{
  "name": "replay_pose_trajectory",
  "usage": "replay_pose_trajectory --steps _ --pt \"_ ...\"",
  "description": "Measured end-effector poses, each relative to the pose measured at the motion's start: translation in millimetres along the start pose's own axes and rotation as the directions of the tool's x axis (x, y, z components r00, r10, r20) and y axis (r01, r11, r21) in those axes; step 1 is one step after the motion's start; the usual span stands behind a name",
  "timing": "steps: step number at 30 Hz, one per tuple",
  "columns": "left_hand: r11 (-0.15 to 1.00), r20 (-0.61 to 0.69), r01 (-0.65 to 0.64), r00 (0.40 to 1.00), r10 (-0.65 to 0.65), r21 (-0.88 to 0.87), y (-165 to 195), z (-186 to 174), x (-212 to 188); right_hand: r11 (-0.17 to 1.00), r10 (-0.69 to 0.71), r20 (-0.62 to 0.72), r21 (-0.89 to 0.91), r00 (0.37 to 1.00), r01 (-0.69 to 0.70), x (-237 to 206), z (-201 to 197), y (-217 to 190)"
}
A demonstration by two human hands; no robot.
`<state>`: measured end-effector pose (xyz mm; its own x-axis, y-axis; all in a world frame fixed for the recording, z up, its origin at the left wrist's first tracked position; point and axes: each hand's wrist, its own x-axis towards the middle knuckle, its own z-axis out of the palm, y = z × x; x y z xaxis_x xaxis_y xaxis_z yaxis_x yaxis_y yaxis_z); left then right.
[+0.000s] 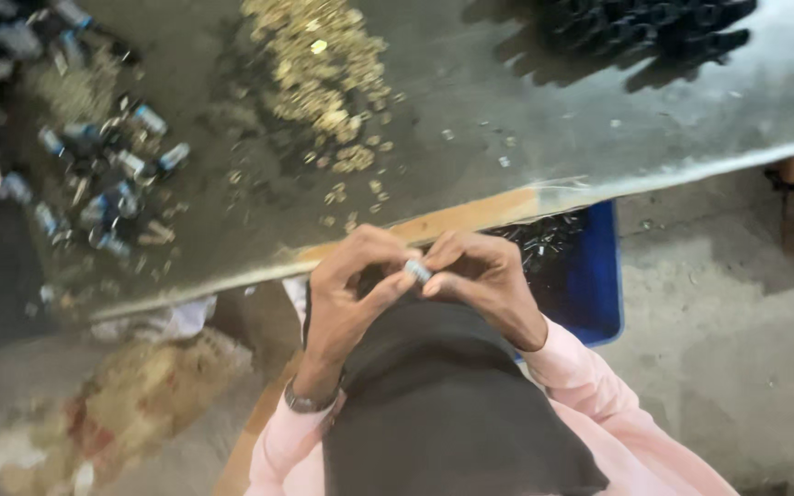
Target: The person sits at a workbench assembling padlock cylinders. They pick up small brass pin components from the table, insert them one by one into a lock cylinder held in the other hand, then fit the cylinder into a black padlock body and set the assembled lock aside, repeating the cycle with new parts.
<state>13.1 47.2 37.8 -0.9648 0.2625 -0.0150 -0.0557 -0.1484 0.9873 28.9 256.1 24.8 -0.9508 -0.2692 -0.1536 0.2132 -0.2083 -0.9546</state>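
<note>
Silver part (417,270) pinched between both hands, low in the middle of the frame.
Left hand (353,285) and right hand (480,276) close their fingertips on it, held near the body for a good look; gold bits (323,69) pile on the table (544,129) above.

a grey metal-topped desk (544,119) carries a heap of small brass-coloured pieces (323,64). left of that heap lies a scatter of small dark and silvery cylinders (103,184); right of the heap, at the far edge, a pile of black tubes (645,28).
</note>
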Motion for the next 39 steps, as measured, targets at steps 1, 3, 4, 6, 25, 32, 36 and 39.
replay_pose_trajectory --steps 1,3,4,6,25,32,36,39 --pt "0.996 0.030 -0.041 0.999 0.044 -0.080 0 2 1 0.998 -0.018 0.040 -0.052 0.999 0.020 0 -4 -5" --pt "0.989 0.022 -0.115 0.993 0.117 -0.096 -3 6 1 0.938 -0.133 0.070 -0.312 0.989 0.148 -2 -20 -21" --pt "0.983 0.011 -0.152 0.988 0.154 -0.103 -4 7 1 0.877 -0.181 0.101 -0.433 0.978 0.207 1 -31 -28" --pt "0.977 0.029 -0.105 0.993 0.113 -0.187 -9 8 -1 0.739 -0.373 -0.201 -0.655 0.906 0.159 17 -54 -35" --pt "0.776 0.024 0.269 0.950 -0.311 -0.571 -14 5 0 0.374 -0.728 -0.232 -0.923 0.646 0.090 73 -171 -41" --pt "0.638 0.206 0.325 0.945 -0.255 -0.698 -45 1 -4 0.882 -0.422 -0.433 0.009 0.797 0.472 21 -91 -13" --pt "0.517 0.343 0.442 0.896 -0.280 -0.733 -59 -1 -13 0.855 -0.377 -0.407 0.192 0.832 0.482 17 -41 19" --pt "0.506 0.310 0.441 0.893 -0.326 -0.741 -59 2 -17 0.872 -0.309 -0.370 0.257 0.876 0.416 17 -11 30"
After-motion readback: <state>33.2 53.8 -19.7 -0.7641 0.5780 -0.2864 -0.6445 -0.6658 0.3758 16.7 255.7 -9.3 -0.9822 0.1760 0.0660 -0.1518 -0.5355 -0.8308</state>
